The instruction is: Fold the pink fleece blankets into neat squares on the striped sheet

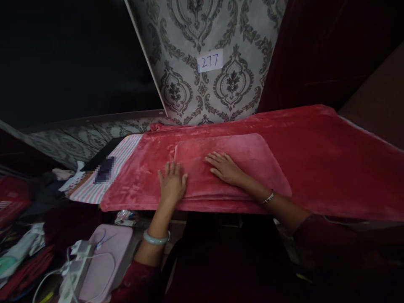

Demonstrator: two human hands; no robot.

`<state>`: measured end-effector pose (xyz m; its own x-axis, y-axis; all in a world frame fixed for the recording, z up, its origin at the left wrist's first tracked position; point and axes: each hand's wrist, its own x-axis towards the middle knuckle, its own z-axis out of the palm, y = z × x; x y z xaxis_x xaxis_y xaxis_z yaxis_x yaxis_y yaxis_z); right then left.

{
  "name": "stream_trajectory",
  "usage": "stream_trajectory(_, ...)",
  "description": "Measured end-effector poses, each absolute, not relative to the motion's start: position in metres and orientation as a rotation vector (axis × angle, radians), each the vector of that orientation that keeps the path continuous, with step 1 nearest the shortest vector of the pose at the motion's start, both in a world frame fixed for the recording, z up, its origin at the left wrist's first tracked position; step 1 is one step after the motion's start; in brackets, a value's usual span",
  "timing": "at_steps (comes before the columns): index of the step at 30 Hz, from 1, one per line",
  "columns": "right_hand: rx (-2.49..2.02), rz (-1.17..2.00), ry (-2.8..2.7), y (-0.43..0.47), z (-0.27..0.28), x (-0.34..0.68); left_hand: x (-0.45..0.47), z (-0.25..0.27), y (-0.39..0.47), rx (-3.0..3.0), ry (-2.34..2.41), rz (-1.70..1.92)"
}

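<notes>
A pinkish-red plush cloth (243, 147), folded into a flat rectangle, lies on a larger red plush cover (331, 164) spread along the table. My left hand (172, 183) rests flat at the folded cloth's left edge, fingers stretched out and a little apart. On top of the folded cloth lies my right hand (225, 168), palm down with its fingers extended toward the left. Neither hand grips anything. Several layers show along the folded cloth's near edge, below the right hand.
Left on the table are a striped cloth (126, 149) and a pixelated dark rectangle (104, 170). A large dark screen (78, 59) stands behind. Below left, a white power strip (74, 273) with cables lies by a pink stool-like seat (109, 252). A paper marked 277 (210, 61) is on the wall.
</notes>
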<state>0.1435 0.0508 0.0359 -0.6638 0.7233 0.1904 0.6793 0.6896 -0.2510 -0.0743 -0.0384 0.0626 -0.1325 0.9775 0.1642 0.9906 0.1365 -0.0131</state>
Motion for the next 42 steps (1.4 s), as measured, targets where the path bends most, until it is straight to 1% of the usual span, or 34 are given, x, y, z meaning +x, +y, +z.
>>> stream_trajectory(4,-1.247,0.148,-2.552,0.025,0.036,0.136,-0.033,0.051,-0.033,-2.232,-2.123,-0.170)
stream_trajectory(7,-1.359,0.121,-2.573,0.015,0.028,0.153,-0.022,0.037,-0.033,-2.264,-2.115,-0.142)
stream_trajectory(10,-1.552,0.052,-2.511,0.015,0.018,0.195,-0.026,0.031,-0.034,-2.262,-2.097,-0.146)
stream_trajectory(14,-1.847,-0.044,-2.285,0.009,-0.001,0.261,-0.030,0.029,-0.034,-2.256,-2.076,-0.162)
stream_trajectory(17,-2.007,0.026,-2.149,0.000,-0.011,0.298,-0.029,0.028,-0.033,-2.247,-2.068,-0.185)
stream_trajectory(19,-2.065,0.047,-2.112,-0.002,-0.005,0.313,-0.029,0.027,-0.033,-2.245,-2.073,-0.199)
stream_trajectory(21,-2.035,-0.061,-2.070,0.004,0.012,0.317,-0.029,0.026,-0.032,-2.244,-2.077,-0.220)
stream_trajectory(24,-1.779,-0.225,-2.093,0.024,0.048,0.290,-0.030,0.024,-0.033,-2.237,-2.066,-0.269)
stream_trajectory(26,-1.528,-0.158,-2.278,0.040,0.065,0.251,-0.031,0.022,-0.033,-2.223,-2.061,-0.298)
stream_trajectory(28,-1.295,-0.001,-2.514,0.055,0.072,0.202,-0.032,0.021,-0.033,-2.217,-2.060,-0.304)
stream_trajectory(31,-1.140,0.140,-2.684,0.076,0.066,0.140,-0.033,0.021,-0.033,-2.219,-2.047,-0.291)
stream_trajectory(33,-1.077,0.157,-2.754,0.092,0.058,0.119,-0.034,0.021,-0.033,-2.217,-2.033,-0.285)
stream_trajectory(35,-1.064,0.124,-2.770,0.111,0.052,0.119,-0.035,0.020,-0.033,-2.214,-2.028,-0.281)
stream_trajectory(37,-1.194,0.062,-2.701,0.132,0.047,0.138,-0.036,0.019,-0.032,-2.210,-2.026,-0.282)
stream_trajectory(40,-1.600,0.000,-2.472,0.158,0.039,0.188,-0.037,0.015,-0.031,-2.205,-2.025,-0.291)
stream_trajectory(42,-1.858,0.035,-2.270,0.167,0.031,0.222,-0.038,0.014,-0.031,-2.211,-2.027,-0.295)
